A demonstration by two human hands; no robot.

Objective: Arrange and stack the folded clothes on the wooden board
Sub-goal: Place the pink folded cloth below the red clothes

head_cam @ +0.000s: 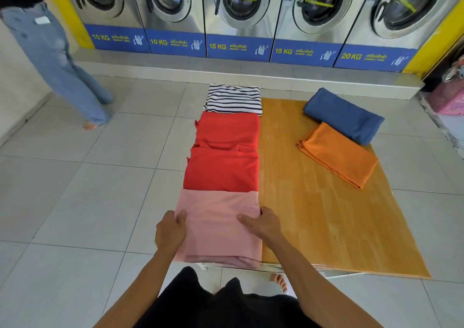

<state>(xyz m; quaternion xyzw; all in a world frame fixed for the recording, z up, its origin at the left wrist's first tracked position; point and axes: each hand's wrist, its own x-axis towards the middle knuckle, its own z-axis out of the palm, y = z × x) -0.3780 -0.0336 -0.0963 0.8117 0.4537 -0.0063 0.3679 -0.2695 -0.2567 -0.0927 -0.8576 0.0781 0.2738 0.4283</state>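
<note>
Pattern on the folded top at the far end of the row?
The top has dark navy and white horizontal stripes; seen in the head view.

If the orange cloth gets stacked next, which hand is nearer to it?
Right. The right hand grips the pink cloth's inner edge, facing the orange cloth; the left hand is at the far edge.

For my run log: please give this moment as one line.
left hand: gripping pink cloth | right hand: gripping it | red cloth: beyond, untouched | stacking: not started
</note>
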